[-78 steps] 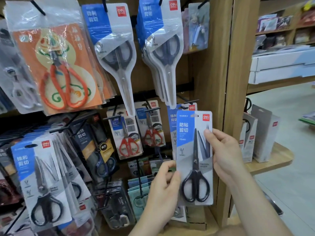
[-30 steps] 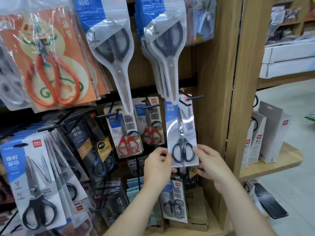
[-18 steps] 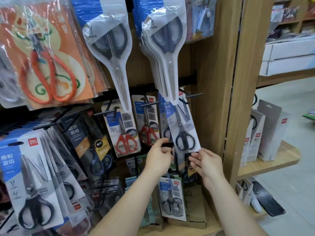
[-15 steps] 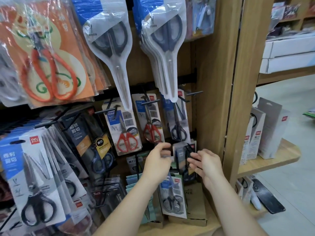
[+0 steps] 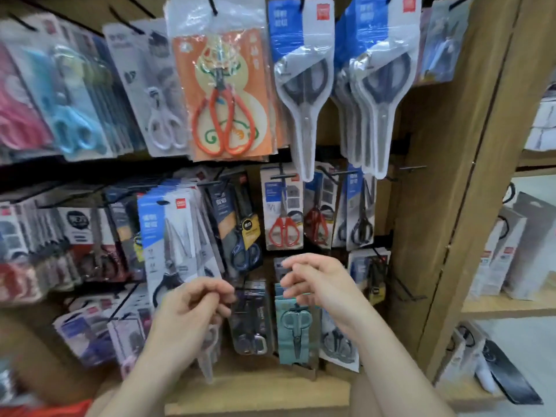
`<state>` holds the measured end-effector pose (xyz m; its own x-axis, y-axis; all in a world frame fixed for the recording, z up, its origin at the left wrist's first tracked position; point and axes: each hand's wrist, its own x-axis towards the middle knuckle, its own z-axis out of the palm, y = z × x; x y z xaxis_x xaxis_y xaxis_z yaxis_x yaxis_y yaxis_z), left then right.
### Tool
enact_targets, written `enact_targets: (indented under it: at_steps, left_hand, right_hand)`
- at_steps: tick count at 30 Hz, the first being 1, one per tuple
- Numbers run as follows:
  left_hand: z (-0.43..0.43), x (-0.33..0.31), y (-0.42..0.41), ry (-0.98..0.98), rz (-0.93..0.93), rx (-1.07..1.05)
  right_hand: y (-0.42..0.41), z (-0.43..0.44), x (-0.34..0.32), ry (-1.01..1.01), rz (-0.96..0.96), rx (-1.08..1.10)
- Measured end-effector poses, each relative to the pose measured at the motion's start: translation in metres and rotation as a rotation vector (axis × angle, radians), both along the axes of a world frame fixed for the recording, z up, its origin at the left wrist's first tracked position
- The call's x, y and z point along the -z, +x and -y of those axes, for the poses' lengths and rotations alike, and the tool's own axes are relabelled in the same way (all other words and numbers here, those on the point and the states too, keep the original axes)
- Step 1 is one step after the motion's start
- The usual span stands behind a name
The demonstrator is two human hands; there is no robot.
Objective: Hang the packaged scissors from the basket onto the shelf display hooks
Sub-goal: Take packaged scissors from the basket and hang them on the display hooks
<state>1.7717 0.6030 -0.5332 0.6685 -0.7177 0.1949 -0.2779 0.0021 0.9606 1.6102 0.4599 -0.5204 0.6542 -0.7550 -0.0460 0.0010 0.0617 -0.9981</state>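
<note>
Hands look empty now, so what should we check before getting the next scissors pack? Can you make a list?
1. Left hand holds nothing: ok.
2. Right hand holds nothing: ok.
3. Black-handled scissors pack hangs on its hook: ok.
4. Empty hook free to the right of that pack: ok.
5. Basket in sight: cannot tell; only an orange edge shows at the bottom left.

Bright even light, motion-blurred left, warped edges
</note>
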Motion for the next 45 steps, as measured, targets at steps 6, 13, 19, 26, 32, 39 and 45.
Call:
enact_targets:
  at_steps: [6, 13, 19, 26, 32, 39, 45]
  left_hand:
    - [-0.110, -0.016, 0.074, -0.130, 0.031, -0.345]
    - [-0.246, 0.046, 0.134, -0.040, -0.206, -0.799]
    - [-0.324, 0.160, 0.174, 0.202, -0.495, -0.991]
    - [-0.321, 0.297, 0.231, 0.591, -0.697, -0.921]
    - [-0.300, 0.393, 0.271, 1.142, -0.547, -0.420]
    - [-0.299, 0.436, 0.299, 1.513, -0.259, -0.095]
    - [-0.314, 0.427, 0.306, 1.569, -0.187, -0.182]
  right_hand:
    - [0.097, -0.068, -0.015, -0.082, -0.075, -0.401]
    - [0.232, -0.150, 0.048, 0.020, -0.244, -0.668]
    - [0.316, -0.223, 0.163, 0.190, -0.448, -0.823]
    - [0.385, -0.268, 0.299, 0.260, -0.788, -0.822]
    - [0.421, -0.291, 0.387, 0.423, -1.016, -0.824]
    - [0.438, -0.310, 0.466, 0.346, -1.078, -0.804]
    - [0.429, -0.328, 0.467, 0.425, -1.071, -0.977]
